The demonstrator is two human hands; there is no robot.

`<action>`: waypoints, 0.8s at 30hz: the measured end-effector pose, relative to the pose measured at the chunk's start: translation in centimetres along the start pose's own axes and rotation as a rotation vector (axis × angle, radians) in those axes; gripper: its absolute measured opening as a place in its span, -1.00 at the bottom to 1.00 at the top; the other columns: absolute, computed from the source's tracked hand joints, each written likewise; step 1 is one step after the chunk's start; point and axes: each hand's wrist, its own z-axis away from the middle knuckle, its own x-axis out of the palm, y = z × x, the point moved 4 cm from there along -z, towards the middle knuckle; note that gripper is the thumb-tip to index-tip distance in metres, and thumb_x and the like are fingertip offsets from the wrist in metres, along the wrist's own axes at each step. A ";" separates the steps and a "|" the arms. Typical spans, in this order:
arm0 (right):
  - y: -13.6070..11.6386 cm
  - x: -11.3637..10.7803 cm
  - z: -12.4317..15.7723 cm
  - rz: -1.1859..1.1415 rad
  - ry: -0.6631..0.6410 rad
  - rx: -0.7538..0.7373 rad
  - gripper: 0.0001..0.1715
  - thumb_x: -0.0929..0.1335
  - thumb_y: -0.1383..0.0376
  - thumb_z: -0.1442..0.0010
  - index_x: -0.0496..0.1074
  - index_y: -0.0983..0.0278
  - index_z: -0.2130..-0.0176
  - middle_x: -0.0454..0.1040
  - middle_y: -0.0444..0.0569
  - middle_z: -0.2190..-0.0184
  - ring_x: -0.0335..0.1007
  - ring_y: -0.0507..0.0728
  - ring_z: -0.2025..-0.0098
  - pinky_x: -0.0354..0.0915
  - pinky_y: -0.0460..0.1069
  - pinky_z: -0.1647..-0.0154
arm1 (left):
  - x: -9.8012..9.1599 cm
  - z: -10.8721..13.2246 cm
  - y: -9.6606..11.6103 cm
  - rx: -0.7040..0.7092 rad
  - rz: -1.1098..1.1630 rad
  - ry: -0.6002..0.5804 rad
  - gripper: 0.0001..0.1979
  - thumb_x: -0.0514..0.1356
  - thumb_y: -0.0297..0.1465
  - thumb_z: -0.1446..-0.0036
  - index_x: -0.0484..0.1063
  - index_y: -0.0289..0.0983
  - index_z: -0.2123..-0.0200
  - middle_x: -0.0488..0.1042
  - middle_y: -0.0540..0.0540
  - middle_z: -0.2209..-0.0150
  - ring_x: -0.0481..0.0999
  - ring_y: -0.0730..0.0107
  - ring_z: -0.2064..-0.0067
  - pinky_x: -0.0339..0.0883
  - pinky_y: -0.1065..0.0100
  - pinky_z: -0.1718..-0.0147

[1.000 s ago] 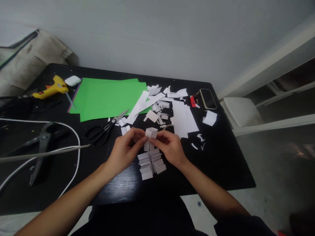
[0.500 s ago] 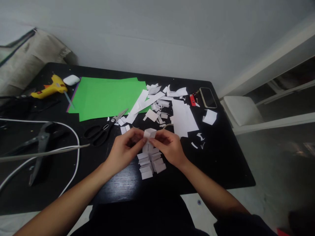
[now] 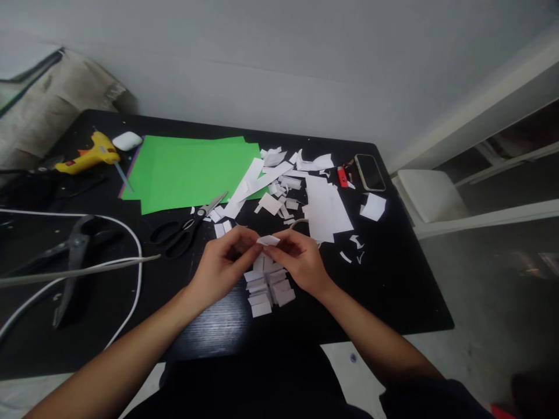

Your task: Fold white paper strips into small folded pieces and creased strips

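A stack of folded white paper pieces (image 3: 266,288) lies on the black counter (image 3: 384,291), nearer the person than the green paper sheet (image 3: 192,171) and off its right corner. Just above that stack, both hands meet. The left hand (image 3: 222,265) and the right hand (image 3: 301,262) each pinch one end of a small white paper piece (image 3: 268,240) between thumb and fingertips, fingers drawn in narrow, holding it flat and clear of the counter.

Black-handled scissors (image 3: 186,227) rest closed just in front of the green sheet's near edge. Dark pliers (image 3: 72,256) and a looping white cable (image 3: 131,233) lie well to the sheet's near left.

White paper offcuts (image 3: 323,206) are strewn beside the sheet's right edge, some overlapping it. A yellow glue gun (image 3: 89,154) and a white earbud case (image 3: 127,140) sit just off its far left corner. Well to its right, past the offcuts, are a red lighter (image 3: 342,177) and a phone (image 3: 369,173) lying face up.
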 end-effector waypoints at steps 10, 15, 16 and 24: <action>-0.6 0.0 0.0 -0.056 -0.031 0.002 -0.86 0.55 0.17 -0.13 0.62 0.16 0.31 0.63 -0.11 0.33 0.54 0.11 0.28 0.48 0.03 0.19 | -0.2 0.1 0.3 -0.015 0.044 -0.045 -0.91 0.24 -0.37 -0.28 0.55 -0.22 0.23 0.56 -0.02 0.38 0.51 0.42 0.40 0.39 0.42 0.41; 0.2 -0.3 0.0 -0.142 -0.061 0.063 -0.88 0.46 0.22 -0.21 0.66 0.15 0.24 0.65 -0.08 0.27 0.55 0.12 0.25 0.49 0.02 0.23 | -0.3 -0.1 0.6 0.003 0.048 -0.033 -0.91 0.22 -0.39 -0.28 0.54 -0.23 0.25 0.54 -0.02 0.39 0.50 0.41 0.40 0.38 0.41 0.41; 0.2 -0.3 0.0 -0.177 -0.073 0.079 -0.84 0.44 0.21 -0.23 0.66 0.16 0.22 0.66 -0.07 0.25 0.56 0.13 0.23 0.50 0.03 0.22 | -0.4 -0.1 0.6 0.007 0.040 -0.032 -0.91 0.21 -0.38 -0.29 0.53 -0.22 0.25 0.53 -0.01 0.39 0.49 0.41 0.40 0.36 0.41 0.41; -0.7 0.0 0.3 -0.025 0.049 -0.063 -0.81 0.56 0.23 -0.13 0.62 0.14 0.20 0.63 -0.11 0.25 0.56 0.09 0.22 0.51 0.00 0.16 | -0.4 0.4 0.6 0.124 -0.142 -0.064 -0.85 0.11 -0.41 -0.40 0.50 -0.21 0.15 0.51 -0.02 0.29 0.45 0.43 0.33 0.32 0.40 0.33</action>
